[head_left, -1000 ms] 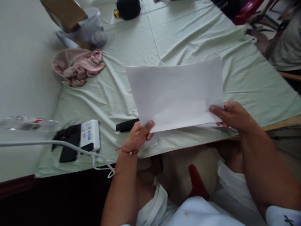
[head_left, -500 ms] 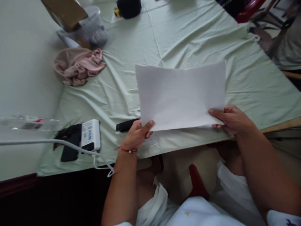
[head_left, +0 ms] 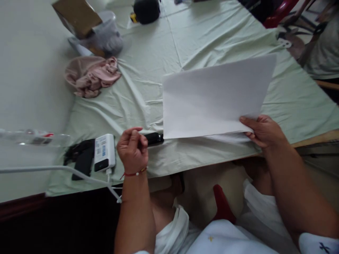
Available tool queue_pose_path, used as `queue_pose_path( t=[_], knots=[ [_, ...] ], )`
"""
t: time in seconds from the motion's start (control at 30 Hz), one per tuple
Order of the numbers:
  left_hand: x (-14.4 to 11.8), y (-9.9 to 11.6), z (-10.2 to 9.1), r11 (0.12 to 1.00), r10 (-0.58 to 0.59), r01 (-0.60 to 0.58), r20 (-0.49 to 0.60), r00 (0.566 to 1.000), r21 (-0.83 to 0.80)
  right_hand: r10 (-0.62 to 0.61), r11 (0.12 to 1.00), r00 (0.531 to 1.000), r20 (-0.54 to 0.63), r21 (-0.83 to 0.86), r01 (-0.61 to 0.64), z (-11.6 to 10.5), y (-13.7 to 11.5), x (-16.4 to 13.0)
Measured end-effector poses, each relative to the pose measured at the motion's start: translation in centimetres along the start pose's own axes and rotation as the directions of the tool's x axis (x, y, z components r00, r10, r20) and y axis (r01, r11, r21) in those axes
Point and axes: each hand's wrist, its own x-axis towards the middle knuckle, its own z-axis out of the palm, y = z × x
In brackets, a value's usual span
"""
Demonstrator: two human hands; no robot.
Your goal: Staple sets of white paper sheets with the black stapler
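My right hand (head_left: 261, 130) pinches a white sheet of paper (head_left: 212, 100) at its lower right corner, thumb on top and fingers underneath. The sheet is held tilted above the table, its left part unsupported by a hand. My left hand (head_left: 132, 150) is off the paper, to its left, palm turned up and fingers curled in with the thumb; nothing shows in them. Just beside and partly behind these fingers lies a black elongated object (head_left: 155, 138), perhaps a stapler, its left part hidden by the hand.
A pale green cloth (head_left: 143, 46) covers the table. On the left are a white power bank (head_left: 105, 151) with a cable, a dark phone (head_left: 82, 165), a clear bottle (head_left: 34, 137) and a pink cloth (head_left: 92, 76). Behind stand a cardboard box (head_left: 78, 17) and a black case (head_left: 146, 11).
My left hand has let go of the paper and moved left, fingers curling. The sheet, now in my right hand alone, has tilted, its right side rising.
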Motion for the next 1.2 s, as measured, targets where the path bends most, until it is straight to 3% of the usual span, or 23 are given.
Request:
queue_pose_path(
  t=[0.1,0.17,0.23,0.33,0.43,0.53,0.67,0.97,1.2],
  knots=[
    [0.7,-0.8,-0.7,0.981,0.186,-0.17,-0.197,0.962,0.098,-0.019,1.0,0.997,0.081,-0.019,0.02,0.7,0.7,0.2],
    [0.8,-1.5,-1.0,0.939,0.277,-0.21,-0.239,0.93,0.27,-0.025,0.999,0.994,0.11,-0.031,0.029,1.2,1.1,0.4],
    [0.8,-2.0,-1.4,0.837,0.371,-0.238,-0.193,0.908,0.493,-0.029,0.998,0.992,0.127,-0.045,0.035,1.7,1.3,0.5],
    [0.8,-2.7,-2.1,0.571,0.443,-0.292,0.011,0.896,0.767,-0.031,0.998,0.989,0.143,-0.054,0.039,2.3,1.6,0.6],
    [1.1,-3.3,-2.4,0.415,0.346,-0.284,0.139,0.928,0.864,-0.032,0.997,0.987,0.156,-0.064,0.042,2.8,1.8,0.6],
    [1.2,-3.8,-2.2,0.358,0.153,-0.161,0.112,0.982,0.92,-0.03,0.996,0.986,0.163,-0.077,0.043,3.2,1.8,0.4],
    [1.1,-3.7,-1.7,0.295,0.002,-0.109,0.114,0.994,0.949,-0.019,0.996,0.987,0.159,-0.084,0.033,3.8,1.8,0.3],
    [0.8,-2.7,-1.3,0.266,-0.086,-0.126,0.153,0.984,0.956,0.018,0.996,0.995,0.096,-0.088,-0.009,4.6,1.4,-0.2],
    [1.0,-3.4,-2.2,0.304,-0.059,-0.177,0.204,0.977,0.936,0.019,0.996,0.995,0.1,-0.084,-0.01,4.7,1.5,-0.1]
  ],
)
